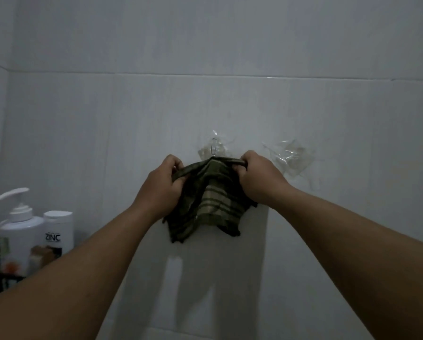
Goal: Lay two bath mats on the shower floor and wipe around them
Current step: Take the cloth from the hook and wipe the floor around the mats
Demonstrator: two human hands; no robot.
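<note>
A dark green and beige striped cloth (210,200) hangs against the white tiled wall (205,106), just below a clear stick-on hook (214,148). My left hand (161,185) grips the cloth's upper left edge. My right hand (257,175) grips its upper right edge, close under the hook. The cloth is bunched between both hands and droops below them. Neither bath mats nor shower floor are in view.
A second clear stick-on hook (291,158) sits on the wall to the right. At the lower left stand a white pump bottle (19,231) and a white bottle marked ZINC (58,231) on a dark shelf (6,278).
</note>
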